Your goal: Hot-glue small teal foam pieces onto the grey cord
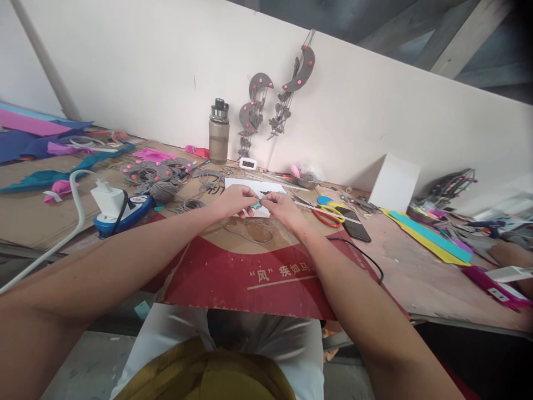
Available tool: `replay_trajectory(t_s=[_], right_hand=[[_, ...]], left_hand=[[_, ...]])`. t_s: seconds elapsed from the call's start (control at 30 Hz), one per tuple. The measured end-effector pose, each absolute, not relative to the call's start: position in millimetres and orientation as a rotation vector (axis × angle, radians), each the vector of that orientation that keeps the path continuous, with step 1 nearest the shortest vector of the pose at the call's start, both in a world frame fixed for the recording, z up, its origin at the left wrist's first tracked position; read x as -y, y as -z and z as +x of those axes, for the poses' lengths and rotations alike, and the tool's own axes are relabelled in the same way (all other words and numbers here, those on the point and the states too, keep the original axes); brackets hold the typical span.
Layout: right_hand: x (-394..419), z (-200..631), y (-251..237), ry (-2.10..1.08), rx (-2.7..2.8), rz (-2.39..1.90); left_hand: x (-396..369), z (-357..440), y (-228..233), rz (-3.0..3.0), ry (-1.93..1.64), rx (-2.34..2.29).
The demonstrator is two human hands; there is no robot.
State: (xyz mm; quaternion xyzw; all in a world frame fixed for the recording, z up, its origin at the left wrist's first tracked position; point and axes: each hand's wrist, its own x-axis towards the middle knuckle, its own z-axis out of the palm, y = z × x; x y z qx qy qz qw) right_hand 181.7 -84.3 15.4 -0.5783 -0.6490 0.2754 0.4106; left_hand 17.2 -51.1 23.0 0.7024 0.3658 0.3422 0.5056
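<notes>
My left hand [233, 201] and my right hand [280, 206] meet over the worktable, fingertips pinched together on a small teal foam piece [255, 204] held between them. A thin grey cord loop [250, 230] lies on the red cardboard sheet [250, 278] just below my hands. A white paper sheet [250, 186] lies right behind my hands.
Scissors [327, 210] and a black phone [357, 224] lie to the right. A grey bottle [219, 132] stands at the wall beside hanging grey moon ornaments [266, 103]. A glue gun with white charger [119, 210], grey yarn [163, 190] and foam sheets [428, 236] surround the spot.
</notes>
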Motion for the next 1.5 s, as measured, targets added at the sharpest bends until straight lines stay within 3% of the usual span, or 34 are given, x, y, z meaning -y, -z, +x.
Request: replay_trajectory(t_s=[0.17,0.47,0.77,1.1,1.5], right_hand=[[84.8,182.1,-16.7,-0.819,1.534,-1.423],[83.0,183.6,-14.3,-0.722,1.531,-1.368],[85.6,184.0,-18.3,-0.452,1.704,-1.371],[91.2,177.3,-18.0,-0.134,1.733,-1.295],[93.5,173.8,-17.4,-0.001,1.742,-1.347]], left_hand=[[50.0,13.5,-25.1,1.742,-0.885,-0.905],[58.8,17.7,-29.4,1.602,-0.870,-0.859],[51.2,13.9,-25.8,1.795,-0.910,-0.864],[45.9,19.3,-18.4,1.512,-1.005,-0.780],[54.0,22.0,-24.4,1.354,-0.991,-0.714]])
